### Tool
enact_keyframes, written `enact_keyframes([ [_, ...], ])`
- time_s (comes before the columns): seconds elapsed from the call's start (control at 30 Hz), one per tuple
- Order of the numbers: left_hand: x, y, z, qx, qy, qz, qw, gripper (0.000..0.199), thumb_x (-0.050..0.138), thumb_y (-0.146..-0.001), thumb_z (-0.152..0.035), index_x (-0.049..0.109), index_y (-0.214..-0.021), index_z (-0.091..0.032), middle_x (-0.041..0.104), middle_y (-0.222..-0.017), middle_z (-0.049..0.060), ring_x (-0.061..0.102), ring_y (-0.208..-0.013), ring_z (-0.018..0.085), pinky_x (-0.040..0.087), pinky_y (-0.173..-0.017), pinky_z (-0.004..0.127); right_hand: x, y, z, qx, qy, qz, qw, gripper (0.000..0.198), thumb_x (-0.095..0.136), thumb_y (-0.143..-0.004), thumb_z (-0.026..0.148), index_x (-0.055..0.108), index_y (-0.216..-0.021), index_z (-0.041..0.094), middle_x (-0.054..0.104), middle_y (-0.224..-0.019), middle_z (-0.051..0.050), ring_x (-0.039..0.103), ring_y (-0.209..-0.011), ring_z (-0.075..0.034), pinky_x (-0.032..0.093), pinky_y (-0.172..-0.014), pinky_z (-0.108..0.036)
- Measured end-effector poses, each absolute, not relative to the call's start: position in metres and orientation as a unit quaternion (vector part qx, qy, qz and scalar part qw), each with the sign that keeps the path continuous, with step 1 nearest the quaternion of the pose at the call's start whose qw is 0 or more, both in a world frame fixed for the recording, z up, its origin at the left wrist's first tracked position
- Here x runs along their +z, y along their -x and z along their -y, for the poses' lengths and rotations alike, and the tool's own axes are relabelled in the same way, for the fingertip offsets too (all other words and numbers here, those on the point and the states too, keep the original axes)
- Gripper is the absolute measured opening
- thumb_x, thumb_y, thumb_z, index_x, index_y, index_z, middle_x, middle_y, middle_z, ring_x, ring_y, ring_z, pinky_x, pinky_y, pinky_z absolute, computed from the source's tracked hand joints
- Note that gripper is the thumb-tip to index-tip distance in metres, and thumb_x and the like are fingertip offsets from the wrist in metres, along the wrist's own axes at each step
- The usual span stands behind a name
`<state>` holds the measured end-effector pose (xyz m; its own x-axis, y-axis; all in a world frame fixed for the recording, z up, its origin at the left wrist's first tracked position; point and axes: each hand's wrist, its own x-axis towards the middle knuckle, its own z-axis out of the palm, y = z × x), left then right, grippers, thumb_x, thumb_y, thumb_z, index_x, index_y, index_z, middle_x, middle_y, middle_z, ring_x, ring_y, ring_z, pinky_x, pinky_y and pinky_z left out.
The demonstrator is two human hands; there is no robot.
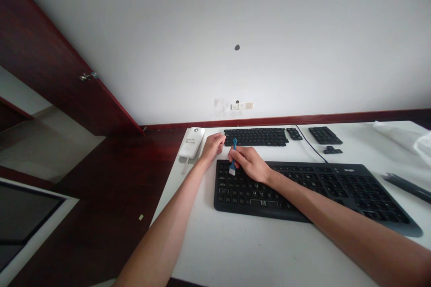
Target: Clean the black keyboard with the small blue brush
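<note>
A black keyboard (235,208) with its keycaps off lies on the white table, its bare key sockets showing. My right hand (252,161) rests over its upper left part and pinches a small blue brush (233,157). The pale bristles point down at the sockets near the top left corner. My left hand (213,147) is curled into a loose fist just beyond that corner, with nothing visible in it. Behind both hands, the removed black keycaps (256,136) lie in rows, their left end close to my left knuckles. My right forearm hides part of the keyboard.
A white handheld device (191,142) with a strap lies at the table's left edge. More keycaps form groups (325,135) at the back right, beside a cable (310,143). A black object (409,187) and translucent plastic (400,136) are at the right. Wall sockets (241,106) sit behind the table.
</note>
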<state>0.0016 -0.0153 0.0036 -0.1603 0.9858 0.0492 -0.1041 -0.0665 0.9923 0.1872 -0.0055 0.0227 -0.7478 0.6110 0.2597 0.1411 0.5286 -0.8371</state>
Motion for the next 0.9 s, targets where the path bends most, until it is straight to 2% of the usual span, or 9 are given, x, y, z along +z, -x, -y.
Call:
enact_keyframes([
  [0.07,0.0036,-0.0015,0.0152,0.578,-0.443,-0.497,0.473,0.036,0.066,-0.082,-0.041,0.043,-0.064,-0.02,0.03,-0.052,-0.009,0.025,-0.045,0.005,0.02,-0.047,0.022,0.0223,-0.1871,0.0052,0.424,0.241,0.825,0.286,0.04,0.038,-0.108,0.038,0.06,-0.08,0.02,0.058,-0.065,0.001,0.056,-0.061,-0.015,0.042,-0.064,-0.027],
  [0.17,0.0037,-0.0012,0.0153,0.575,-0.447,-0.495,0.474,0.035,0.065,-0.082,-0.039,0.042,-0.064,-0.02,0.029,-0.053,-0.009,0.024,-0.045,0.005,0.019,-0.047,0.022,0.0233,-0.1873,0.0066,0.4,0.236,0.848,0.256,0.038,0.041,-0.108,0.038,0.062,-0.082,0.019,0.059,-0.066,0.001,0.056,-0.061,-0.015,0.04,-0.065,-0.027],
  [0.47,0.0014,-0.0001,0.0146,0.576,-0.458,-0.491,0.466,0.036,0.065,-0.083,-0.039,0.043,-0.063,-0.02,0.032,-0.053,-0.008,0.026,-0.046,0.006,0.022,-0.047,0.022,0.0246,-0.1886,0.0068,0.426,0.218,0.843,0.244,0.042,0.04,-0.108,0.045,0.063,-0.083,0.019,0.057,-0.066,0.001,0.054,-0.061,-0.015,0.04,-0.064,-0.028],
  [0.6,0.0007,0.0,0.0143,0.577,-0.452,-0.494,0.467,0.036,0.066,-0.083,-0.04,0.042,-0.064,-0.02,0.03,-0.053,-0.008,0.024,-0.045,0.006,0.021,-0.046,0.022,0.0221,-0.1875,0.0053,0.451,0.234,0.814,0.281,0.046,0.037,-0.109,0.047,0.06,-0.081,0.019,0.055,-0.065,0.001,0.053,-0.061,-0.016,0.04,-0.064,-0.028],
  [0.77,0.0005,0.0004,0.0145,0.575,-0.462,-0.492,0.463,0.035,0.064,-0.084,-0.039,0.042,-0.064,-0.02,0.03,-0.052,-0.008,0.026,-0.046,0.006,0.021,-0.047,0.022,0.0234,-0.187,0.0064,0.428,0.218,0.841,0.247,0.042,0.041,-0.108,0.045,0.063,-0.083,0.019,0.058,-0.066,0.001,0.055,-0.061,-0.015,0.04,-0.065,-0.028],
  [0.9,0.0008,0.0003,0.0153,0.573,-0.458,-0.493,0.467,0.035,0.064,-0.084,-0.039,0.042,-0.064,-0.02,0.029,-0.052,-0.009,0.024,-0.045,0.006,0.02,-0.047,0.022,0.0244,-0.1871,0.0064,0.453,0.23,0.818,0.269,0.044,0.04,-0.108,0.046,0.062,-0.081,0.019,0.056,-0.064,0.001,0.054,-0.06,-0.015,0.04,-0.063,-0.027],
])
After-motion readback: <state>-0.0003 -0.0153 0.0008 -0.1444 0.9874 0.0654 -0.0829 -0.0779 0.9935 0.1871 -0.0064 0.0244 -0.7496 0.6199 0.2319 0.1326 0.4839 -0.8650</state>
